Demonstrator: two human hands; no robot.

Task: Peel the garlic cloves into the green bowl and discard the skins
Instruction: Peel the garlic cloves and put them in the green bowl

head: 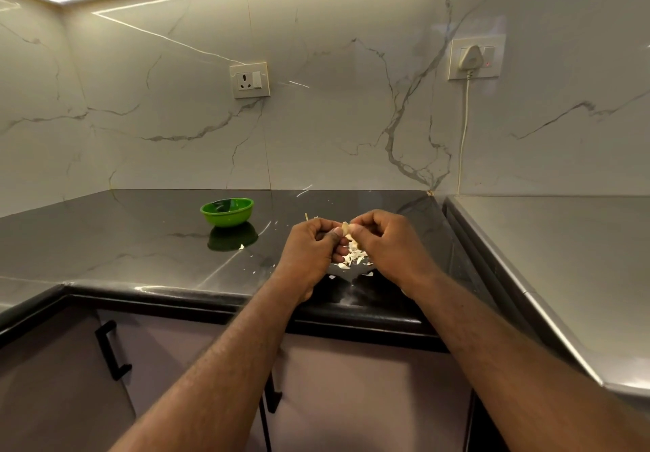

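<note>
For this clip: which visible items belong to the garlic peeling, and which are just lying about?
Job: pale garlic clove pinched by left hand and right hand; round green bowl; pile of papery white skins on the dark countertop.
Lying about: white wall socket; white plug with cord; black cabinet handle.

Bare countertop [147, 240] is left between the green bowl [227, 211] and the left hand [311, 251], crossed only by a few skin flakes [241, 247]. The skin pile [351, 259] is screened from above by that hand and the right hand [387, 244]. Passage is bounded rightward by the raised steel surface [548, 258], rearward by the marble wall [316, 142].
</note>
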